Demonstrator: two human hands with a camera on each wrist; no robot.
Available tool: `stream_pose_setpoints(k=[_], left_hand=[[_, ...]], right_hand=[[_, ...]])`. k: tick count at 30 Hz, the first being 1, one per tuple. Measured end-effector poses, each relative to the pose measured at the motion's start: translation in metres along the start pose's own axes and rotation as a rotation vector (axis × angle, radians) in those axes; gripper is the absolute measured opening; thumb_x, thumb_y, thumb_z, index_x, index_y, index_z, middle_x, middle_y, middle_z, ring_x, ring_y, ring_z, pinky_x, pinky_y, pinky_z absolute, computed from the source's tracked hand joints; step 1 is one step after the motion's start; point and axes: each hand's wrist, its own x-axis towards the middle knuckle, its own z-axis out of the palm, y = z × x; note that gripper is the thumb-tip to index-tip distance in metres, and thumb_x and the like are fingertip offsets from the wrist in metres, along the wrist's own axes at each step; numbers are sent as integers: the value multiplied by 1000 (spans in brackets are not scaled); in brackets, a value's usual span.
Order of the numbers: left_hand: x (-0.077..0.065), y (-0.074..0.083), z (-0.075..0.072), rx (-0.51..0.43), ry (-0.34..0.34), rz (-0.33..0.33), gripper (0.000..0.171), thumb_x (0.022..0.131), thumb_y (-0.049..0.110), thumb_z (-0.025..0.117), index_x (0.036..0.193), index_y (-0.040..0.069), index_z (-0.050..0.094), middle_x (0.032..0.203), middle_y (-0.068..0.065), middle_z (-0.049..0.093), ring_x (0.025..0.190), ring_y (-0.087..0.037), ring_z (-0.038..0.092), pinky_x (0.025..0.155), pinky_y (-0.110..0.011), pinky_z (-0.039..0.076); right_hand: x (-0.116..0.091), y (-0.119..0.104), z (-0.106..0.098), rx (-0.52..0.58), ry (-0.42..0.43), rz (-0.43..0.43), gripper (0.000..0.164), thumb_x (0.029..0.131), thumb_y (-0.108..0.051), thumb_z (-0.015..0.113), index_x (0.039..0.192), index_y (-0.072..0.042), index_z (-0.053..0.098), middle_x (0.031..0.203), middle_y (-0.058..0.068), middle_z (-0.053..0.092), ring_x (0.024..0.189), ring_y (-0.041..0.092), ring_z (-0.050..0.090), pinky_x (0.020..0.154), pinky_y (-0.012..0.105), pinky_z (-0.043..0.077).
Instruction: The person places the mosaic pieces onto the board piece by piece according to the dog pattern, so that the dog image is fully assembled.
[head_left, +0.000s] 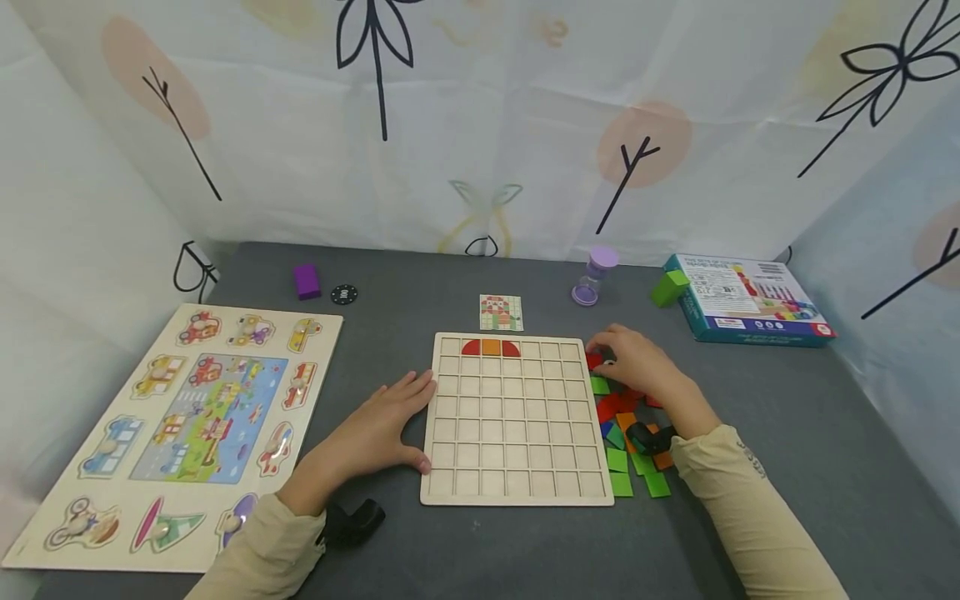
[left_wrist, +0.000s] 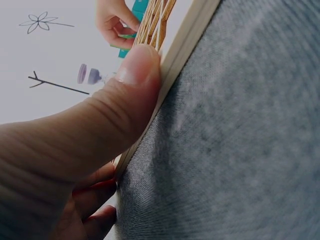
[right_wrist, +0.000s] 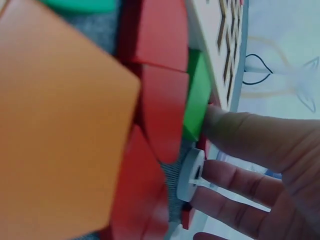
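Note:
A wooden grid board (head_left: 514,433) lies in the middle of the table, with two red rounded pieces and an orange square (head_left: 491,347) between them in its top row. Along the board's left edge rests my left hand (head_left: 382,425), fingers spread and thumb (left_wrist: 137,75) against the rim. Past the right edge, my right hand (head_left: 637,362) reaches into the far end of a pile of coloured pieces (head_left: 618,404). In the right wrist view its thumb (right_wrist: 245,135) is by a green piece (right_wrist: 197,95), and its fingertips touch a small white round piece (right_wrist: 190,175).
A picture card (head_left: 500,312) lies behind the board. Farther back are a purple sand timer (head_left: 595,275), a green block (head_left: 670,287), a game box (head_left: 750,300), a purple block (head_left: 307,282) and a black disc (head_left: 344,294). A picture puzzle board (head_left: 315,367) covers the left side.

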Motion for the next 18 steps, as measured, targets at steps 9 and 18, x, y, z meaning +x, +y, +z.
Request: stream_pose_setpoints(k=[9,18], left_hand=[[0,-1,0,2,-3,-3,103,56,42,79,139,6,28,147,-7,20,135,-27,14,105,-53,15],[0,-1,0,5,-2,1,103,57,42,79,139,7,28,147,-6,20,135,-27,13,105,-53,15]], right_hand=[[6,-1,-1,-106,2,136,28,80,-38,63,79,-11,56,70,3,53,58,18,47,48,29,36],[6,-2,-11,-80,-61,71,27,81,-28,64,98,-7,60,88,10,59,75,23,55,62,38,47]])
